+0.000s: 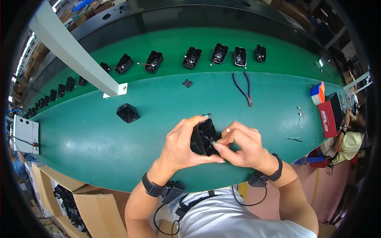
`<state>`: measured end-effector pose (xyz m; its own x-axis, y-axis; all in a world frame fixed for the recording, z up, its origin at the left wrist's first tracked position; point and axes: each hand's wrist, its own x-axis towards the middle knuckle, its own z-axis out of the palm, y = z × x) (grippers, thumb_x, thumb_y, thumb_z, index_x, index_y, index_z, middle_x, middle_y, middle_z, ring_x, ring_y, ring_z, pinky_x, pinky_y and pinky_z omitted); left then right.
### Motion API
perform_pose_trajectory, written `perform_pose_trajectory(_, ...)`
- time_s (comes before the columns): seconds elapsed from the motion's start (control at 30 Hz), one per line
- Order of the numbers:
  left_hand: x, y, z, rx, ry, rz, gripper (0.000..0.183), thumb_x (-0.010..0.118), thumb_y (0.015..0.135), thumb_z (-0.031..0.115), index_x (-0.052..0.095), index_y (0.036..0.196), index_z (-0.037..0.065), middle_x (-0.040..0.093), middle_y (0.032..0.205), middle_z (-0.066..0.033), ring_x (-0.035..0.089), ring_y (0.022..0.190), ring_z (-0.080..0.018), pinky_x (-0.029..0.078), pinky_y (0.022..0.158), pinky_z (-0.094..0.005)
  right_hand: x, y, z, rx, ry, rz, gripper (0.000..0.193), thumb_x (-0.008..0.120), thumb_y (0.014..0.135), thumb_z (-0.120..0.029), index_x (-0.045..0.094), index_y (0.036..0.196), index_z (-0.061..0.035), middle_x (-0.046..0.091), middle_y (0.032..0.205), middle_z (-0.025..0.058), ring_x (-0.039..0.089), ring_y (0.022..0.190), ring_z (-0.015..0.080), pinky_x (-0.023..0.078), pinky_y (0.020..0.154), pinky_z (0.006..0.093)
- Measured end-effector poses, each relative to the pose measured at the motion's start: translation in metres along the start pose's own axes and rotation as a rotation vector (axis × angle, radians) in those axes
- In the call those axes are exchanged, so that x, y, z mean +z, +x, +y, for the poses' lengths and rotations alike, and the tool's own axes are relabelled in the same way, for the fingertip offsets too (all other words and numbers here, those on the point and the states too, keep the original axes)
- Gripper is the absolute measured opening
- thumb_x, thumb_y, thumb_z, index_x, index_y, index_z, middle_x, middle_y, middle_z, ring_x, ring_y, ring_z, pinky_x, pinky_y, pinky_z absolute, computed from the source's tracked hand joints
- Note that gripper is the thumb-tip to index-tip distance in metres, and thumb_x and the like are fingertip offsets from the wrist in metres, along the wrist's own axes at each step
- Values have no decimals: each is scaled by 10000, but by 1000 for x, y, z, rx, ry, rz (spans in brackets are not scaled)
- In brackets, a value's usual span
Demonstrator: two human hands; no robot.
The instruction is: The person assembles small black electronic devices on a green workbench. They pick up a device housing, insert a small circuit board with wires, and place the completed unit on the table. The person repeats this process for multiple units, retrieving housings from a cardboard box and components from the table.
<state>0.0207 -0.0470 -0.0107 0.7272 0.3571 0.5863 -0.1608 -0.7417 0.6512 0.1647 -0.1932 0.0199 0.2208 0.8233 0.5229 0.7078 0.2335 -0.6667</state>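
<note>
My left hand (183, 142) is wrapped round a black plastic housing (206, 133), tilted with its hollow side up, over the green table (95, 146). At the housing's right side, my right hand (242, 144) pinches something small by its opening. A thin red wire with a white connector (228, 130) sticks up beside those fingers; the wire's lower end is hidden. Left of my hands, a second black housing (127, 113) lies on the table. Beyond them are a small black cross-shaped part (187, 83) and blue-handled cutting pliers (249, 91).
Several black housings, some with red wires, line the green belt (170, 66) behind the table. A white post (75, 51) rises at the left. Tweezers (295, 139), a red box (328, 119) and a tape roll (318, 93) are at the right. A cardboard box (97, 210) stands lower left.
</note>
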Motion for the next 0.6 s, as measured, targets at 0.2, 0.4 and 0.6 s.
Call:
perform_pose_trajectory(0.2, -1, -5, -1, -68, -36, -51, 940, 964, 524, 495, 562, 1210, -7, 681, 1054, -144, 694, 912, -292, 576, 772, -358, 0, 1, 4, -126, -42, -85, 196, 793, 788, -43, 599, 801, -19, 628, 847, 96, 650, 644, 220, 524, 547, 326)
perform_pose_trajectory(0.4, -2, 0, 3, -108, -56, -165, 933, 963, 506, 515, 576, 1172, -11, 680, 1043, -158, 702, 917, -320, 580, 785, -379, -1, -2, 10, -128, -42, -182, 195, 791, 784, -49, 604, 835, -29, 616, 881, 78, 612, 656, 238, 511, 563, 345)
perform_pose_trajectory(0.6, 2, -5, 2, -208, -236, -170, 950, 969, 502, 527, 572, 1194, 13, 678, 1039, -161, 709, 914, -302, 582, 789, -379, -9, 8, 10, -168, 12, -199, 205, 806, 745, -65, 705, 923, -51, 636, 930, 58, 606, 738, 214, 522, 637, 334)
